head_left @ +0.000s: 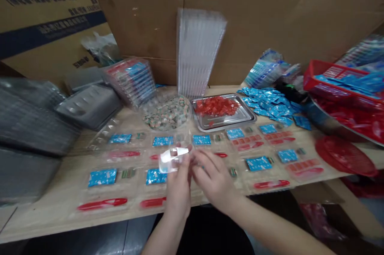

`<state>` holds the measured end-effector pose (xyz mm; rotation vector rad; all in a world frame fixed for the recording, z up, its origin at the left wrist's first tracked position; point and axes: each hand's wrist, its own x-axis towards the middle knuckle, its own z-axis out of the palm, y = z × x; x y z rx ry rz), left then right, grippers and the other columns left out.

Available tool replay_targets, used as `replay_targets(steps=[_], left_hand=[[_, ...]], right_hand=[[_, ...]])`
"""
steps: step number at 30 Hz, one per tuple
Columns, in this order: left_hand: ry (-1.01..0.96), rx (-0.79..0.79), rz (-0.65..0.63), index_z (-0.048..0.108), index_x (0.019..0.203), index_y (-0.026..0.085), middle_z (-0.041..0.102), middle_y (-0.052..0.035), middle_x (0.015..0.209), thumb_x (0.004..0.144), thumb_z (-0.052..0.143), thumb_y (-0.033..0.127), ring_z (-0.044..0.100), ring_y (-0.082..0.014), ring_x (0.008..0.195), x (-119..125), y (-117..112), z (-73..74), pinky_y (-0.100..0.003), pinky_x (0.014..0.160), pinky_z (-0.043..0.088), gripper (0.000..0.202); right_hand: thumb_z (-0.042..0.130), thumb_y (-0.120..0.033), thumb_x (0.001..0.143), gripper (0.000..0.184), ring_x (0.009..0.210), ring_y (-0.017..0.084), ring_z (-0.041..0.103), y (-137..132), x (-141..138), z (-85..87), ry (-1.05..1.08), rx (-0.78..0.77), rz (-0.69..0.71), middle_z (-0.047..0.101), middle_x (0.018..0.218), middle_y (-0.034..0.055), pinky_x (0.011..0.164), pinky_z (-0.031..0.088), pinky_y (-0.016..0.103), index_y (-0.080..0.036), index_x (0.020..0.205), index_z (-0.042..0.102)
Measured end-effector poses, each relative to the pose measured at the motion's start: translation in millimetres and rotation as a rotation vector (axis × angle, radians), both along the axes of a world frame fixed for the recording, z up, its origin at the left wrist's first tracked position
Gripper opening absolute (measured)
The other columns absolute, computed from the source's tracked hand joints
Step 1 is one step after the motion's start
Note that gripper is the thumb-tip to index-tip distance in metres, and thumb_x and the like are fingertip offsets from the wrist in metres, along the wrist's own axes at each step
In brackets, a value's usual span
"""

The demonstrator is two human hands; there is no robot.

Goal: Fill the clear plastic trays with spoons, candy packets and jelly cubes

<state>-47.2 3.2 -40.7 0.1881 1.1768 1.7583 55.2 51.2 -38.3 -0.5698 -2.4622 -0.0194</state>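
Note:
My left hand (179, 181) is shut on a small clear plastic piece (171, 160), which sits at its fingertips above the table. My right hand (211, 177) is close beside it, fingers curled toward the left hand, and what they hold is hidden. Beneath both hands lie clear blister trays (192, 179) with compartments of blue sachets (102, 177), small green packets (128, 173) and red plastic sticks (102, 204).
Behind the trays are a steel tray of red pieces (216, 107), a clear dish of mixed sweets (167, 112) and loose blue sachets (268, 103). Stacked clear trays (198, 49) stand upright. A red basket (339, 81) is at right; grey trays (30, 119) lie at left; cardboard (144, 15) backs the table.

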Motion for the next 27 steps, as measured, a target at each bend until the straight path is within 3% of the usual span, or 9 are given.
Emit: replay_targets(steps=[3,7,9,12,16,21,24,27], left_hand=[[-0.003,-0.113,-0.074,0.052,0.109,0.021,0.067,-0.0062,0.103,0.072,0.067,0.042,0.066,-0.017,0.084,-5,-12,0.7,-0.028,0.072,0.052,0.045],[0.22,-0.285,-0.345,0.049,0.113,0.021,0.068,-0.0006,0.078,0.069,0.069,0.044,0.064,-0.0134,0.062,-14,-37,-6.4,-0.023,0.056,0.048,0.053],[0.297,-0.315,-0.473,0.045,0.117,0.02,0.067,-0.0005,0.073,0.069,0.067,0.047,0.062,-0.0133,0.055,-12,-44,-10.1,-0.023,0.051,0.046,0.059],[0.364,-0.331,-0.514,0.039,0.12,0.018,0.067,-0.0013,0.071,0.069,0.064,0.05,0.059,-0.0133,0.049,-3,-45,-13.5,-0.024,0.047,0.043,0.065],[0.438,-0.335,-0.426,0.032,0.129,0.019,0.066,-0.001,0.073,0.072,0.062,0.047,0.058,-0.0122,0.052,3,-45,-11.6,-0.025,0.053,0.045,0.07],[0.493,-0.361,-0.358,0.03,0.133,0.02,0.066,-0.0015,0.076,0.076,0.059,0.046,0.058,-0.0121,0.052,-7,-56,-2.9,-0.025,0.052,0.044,0.069],[0.499,-0.371,-0.303,0.033,0.131,0.019,0.066,-0.0017,0.075,0.076,0.059,0.045,0.058,-0.0121,0.051,-14,-62,0.4,-0.024,0.052,0.044,0.066],[0.467,-0.357,-0.289,0.035,0.13,0.018,0.066,-0.0021,0.074,0.076,0.06,0.045,0.057,-0.0122,0.05,-20,-66,0.7,-0.024,0.051,0.043,0.066]], right_hand=[[0.056,-0.017,0.081,0.035,0.121,0.026,0.046,-17,29,-4.2,0.094,-0.156,0.012,0.056,0.122,0.0098,0.094,0.046,0.044,-0.027,0.115,0.054],[0.052,-0.023,0.084,0.041,0.106,0.024,0.055,7,78,-8.3,0.381,-0.443,-0.316,0.055,0.117,0.0117,0.081,0.051,0.041,-0.026,0.124,0.045],[0.049,-0.027,0.086,0.031,0.093,0.021,0.06,26,101,-12.1,0.429,-0.601,-0.453,0.059,0.108,0.011,0.071,0.052,0.035,-0.022,0.117,0.051],[0.048,-0.029,0.085,0.019,0.079,0.019,0.06,52,114,-15.7,0.274,-0.683,-0.465,0.064,0.09,0.007,0.066,0.049,0.031,-0.02,0.095,0.062],[0.048,-0.026,0.084,0.018,0.081,0.017,0.059,90,83,-9.5,-0.003,-0.614,-0.418,0.065,0.086,0.0057,0.073,0.045,0.027,-0.019,0.088,0.065],[0.048,-0.037,0.085,0.03,0.086,0.023,0.061,140,14,-5.4,-0.334,-0.562,-0.618,0.067,0.095,0.0148,0.072,0.042,0.03,-0.014,0.09,0.066],[0.049,-0.031,0.083,0.026,0.084,0.022,0.063,158,-4,-11.8,-0.411,-0.618,-0.559,0.069,0.09,0.0132,0.069,0.04,0.027,-0.014,0.085,0.068],[0.049,-0.026,0.081,0.024,0.079,0.018,0.063,165,-5,-16.2,-0.423,-0.657,-0.47,0.07,0.081,0.007,0.064,0.039,0.023,-0.016,0.079,0.07]])
